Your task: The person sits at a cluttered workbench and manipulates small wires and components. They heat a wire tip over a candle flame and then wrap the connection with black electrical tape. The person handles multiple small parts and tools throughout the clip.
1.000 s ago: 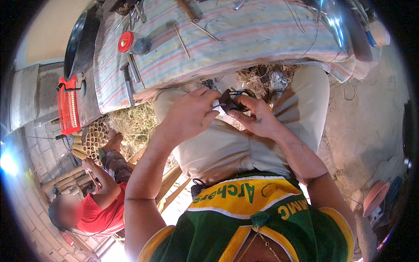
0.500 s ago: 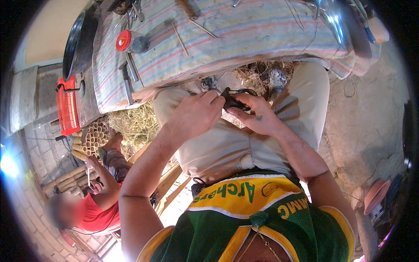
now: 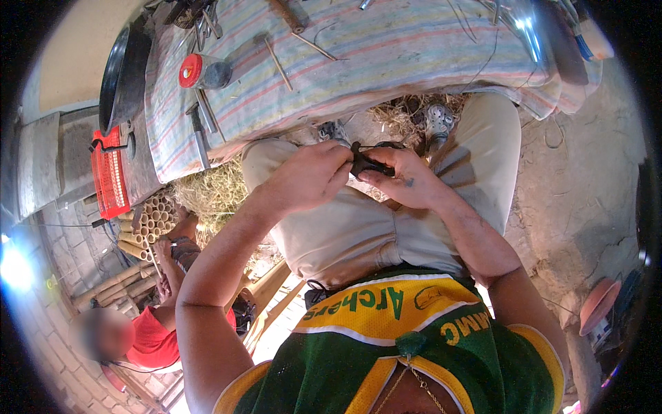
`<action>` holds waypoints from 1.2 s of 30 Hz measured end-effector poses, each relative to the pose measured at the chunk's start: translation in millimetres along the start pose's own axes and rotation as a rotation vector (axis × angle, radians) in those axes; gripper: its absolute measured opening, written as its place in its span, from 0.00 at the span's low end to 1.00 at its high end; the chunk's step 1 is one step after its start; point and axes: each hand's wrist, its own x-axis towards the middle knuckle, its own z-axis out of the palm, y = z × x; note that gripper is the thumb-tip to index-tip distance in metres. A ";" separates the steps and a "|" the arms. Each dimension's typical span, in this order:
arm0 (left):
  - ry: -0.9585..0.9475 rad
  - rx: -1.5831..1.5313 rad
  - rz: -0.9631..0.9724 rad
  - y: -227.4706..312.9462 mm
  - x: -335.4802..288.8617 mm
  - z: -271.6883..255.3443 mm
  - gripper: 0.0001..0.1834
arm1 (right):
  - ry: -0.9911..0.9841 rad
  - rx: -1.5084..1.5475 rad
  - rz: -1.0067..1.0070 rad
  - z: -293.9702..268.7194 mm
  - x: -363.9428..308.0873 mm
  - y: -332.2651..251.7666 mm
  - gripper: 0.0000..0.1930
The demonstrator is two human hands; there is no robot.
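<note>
Above my lap, my left hand point(image 3: 310, 174) and my right hand point(image 3: 408, 178) meet at a small dark object point(image 3: 369, 164). It looks black and irregular, with a thin curved part along its far side; its exact kind cannot be made out. My right hand is closed round its right part, with the thumb on the near side. The left fingers pinch its left end and partly cover it. Beyond the hands lies a table with a striped cloth point(image 3: 386, 62).
On the cloth are a red-lidded jar point(image 3: 205, 72), a metal-bladed hand tool point(image 3: 198, 138) and thin sticks point(image 3: 278, 65). A red crate point(image 3: 110, 172), bundled bamboo tubes point(image 3: 153, 219) and straw point(image 3: 207, 196) lie left. Another person in a red shirt point(image 3: 153, 339) sits there holding a stick.
My hands stay together on the dark object, which has turned slightly. The view has shifted a little. The other person's arms have moved, and their stick is angled differently.
</note>
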 end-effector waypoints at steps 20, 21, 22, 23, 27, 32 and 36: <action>0.184 -0.285 -0.105 -0.6 -0.3 -15.8 0.14 | -0.118 0.484 0.010 -29.4 2.8 -3.8 0.14; 0.262 -0.432 -0.135 2.5 -4.0 -15.5 0.15 | -0.152 0.507 0.000 -33.4 0.8 -8.1 0.16; 0.339 -0.592 -0.165 5.1 -7.4 -15.3 0.15 | -0.146 0.519 0.008 -34.0 0.3 -11.2 0.17; 0.351 -0.652 -0.206 6.2 -9.9 -16.3 0.15 | -0.144 0.532 0.006 -34.3 0.1 -14.3 0.17; 0.366 -0.918 -0.302 10.1 -17.2 -27.8 0.14 | -0.128 0.570 0.001 -32.4 1.4 -26.2 0.17; 0.459 -1.009 -0.177 12.8 -6.7 -57.6 0.12 | -0.125 0.682 -0.044 -29.9 10.1 -46.5 0.16; 0.605 -0.986 -0.067 4.6 18.3 -73.6 0.14 | -0.137 0.818 0.083 -32.7 14.0 -64.7 0.14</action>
